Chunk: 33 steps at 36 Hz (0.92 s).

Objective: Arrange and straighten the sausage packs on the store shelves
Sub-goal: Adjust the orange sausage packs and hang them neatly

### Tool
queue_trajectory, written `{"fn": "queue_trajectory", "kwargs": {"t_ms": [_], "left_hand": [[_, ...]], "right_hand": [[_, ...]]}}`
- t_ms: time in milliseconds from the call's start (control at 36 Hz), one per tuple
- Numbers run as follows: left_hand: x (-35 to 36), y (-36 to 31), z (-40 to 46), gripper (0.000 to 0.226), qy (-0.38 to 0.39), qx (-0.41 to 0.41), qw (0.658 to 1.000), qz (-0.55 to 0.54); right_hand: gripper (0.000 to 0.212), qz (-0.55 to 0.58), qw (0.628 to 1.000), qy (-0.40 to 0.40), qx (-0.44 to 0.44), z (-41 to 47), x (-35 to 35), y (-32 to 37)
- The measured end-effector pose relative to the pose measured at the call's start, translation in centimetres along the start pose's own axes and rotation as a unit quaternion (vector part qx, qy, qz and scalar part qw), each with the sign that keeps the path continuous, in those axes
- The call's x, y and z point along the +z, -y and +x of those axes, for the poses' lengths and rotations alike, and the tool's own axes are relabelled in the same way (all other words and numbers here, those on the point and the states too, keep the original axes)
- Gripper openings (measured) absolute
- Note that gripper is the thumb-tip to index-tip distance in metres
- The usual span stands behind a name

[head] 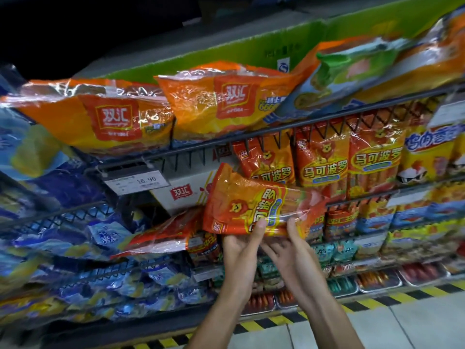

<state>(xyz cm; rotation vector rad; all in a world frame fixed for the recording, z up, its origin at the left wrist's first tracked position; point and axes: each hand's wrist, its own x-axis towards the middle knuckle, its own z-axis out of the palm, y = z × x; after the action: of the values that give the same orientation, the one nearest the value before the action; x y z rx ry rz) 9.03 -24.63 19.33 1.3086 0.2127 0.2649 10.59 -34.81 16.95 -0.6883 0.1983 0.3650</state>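
Glossy crinkled plastic sausage pack [254, 205], flat rectangle, long axis near horizontal, top toward left. Left hand [239, 248] and right hand [289, 248] both grip lower edge.

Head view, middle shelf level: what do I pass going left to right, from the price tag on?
Price tag → white carton → red sausage pack held sideways by left hand and right hand → upright red lion packs → yellow chicken pack.
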Motion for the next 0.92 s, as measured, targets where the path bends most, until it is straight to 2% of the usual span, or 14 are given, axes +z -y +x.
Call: {"fn": "queue_trajectory", "kwargs": {"t_ms": [111,167,278,333,389,472,556,611,722,778,917], "left_hand": [[-1.2,-0.9,0.9,0.031,-0.044,0.057,0.997,0.024],[-1.8,-1.5,1.1,0.035,-0.054,0.077,0.994,0.048],[-2.8,-2.4,1.3,0.041,-0.052,0.099,0.988,0.110],[-3.1,-2.5,1.1,0.042,-0.047,0.093,0.988,0.115],[-3.4,-2.4,0.8,0.044,-0.047,0.083,0.989,0.117],[-3.7,-2.0,0.5,0.040,-0.045,0.071,0.990,0.114],[-3.7,-2.1,0.3,0.036,-0.030,0.069,0.991,0.115],[-3.9,-2.2,0.4,0.036,-0.016,0.061,0.991,0.118],[-5.4,-1.6,0.6,0.043,0.045,0.006,0.992,0.120],[-6.2,-1.1,0.5,0.049,0.066,0.003,0.987,0.150],[-6.2,0.1,0.2,0.052,0.018,0.048,0.985,0.166]], "right_hand": [[0.048,-0.188,0.981,0.012,0.042,-0.8,-0.4,-1.1],[0.042,-0.262,0.965,0.008,0.022,-1.4,-0.3,-1.3],[0.019,-0.310,0.934,-0.097,-0.150,-1.9,-0.6,-1.1],[0.028,-0.298,0.922,-0.113,-0.222,-1.6,-0.8,-0.8],[0.046,-0.316,0.912,-0.066,-0.255,-1.2,-0.9,-0.3],[0.059,-0.410,0.883,0.030,-0.225,-0.2,-0.8,0.4],[0.043,-0.458,0.863,0.091,-0.192,0.1,-0.3,0.8],[0.037,-0.468,0.858,0.096,-0.190,0.0,0.1,1.2],[0.029,-0.430,0.880,0.089,-0.179,-0.2,1.0,1.3],[0.028,-0.422,0.887,0.077,-0.173,-0.3,1.0,1.0],[0.030,-0.445,0.874,0.076,-0.182,0.0,0.8,0.5]]}}
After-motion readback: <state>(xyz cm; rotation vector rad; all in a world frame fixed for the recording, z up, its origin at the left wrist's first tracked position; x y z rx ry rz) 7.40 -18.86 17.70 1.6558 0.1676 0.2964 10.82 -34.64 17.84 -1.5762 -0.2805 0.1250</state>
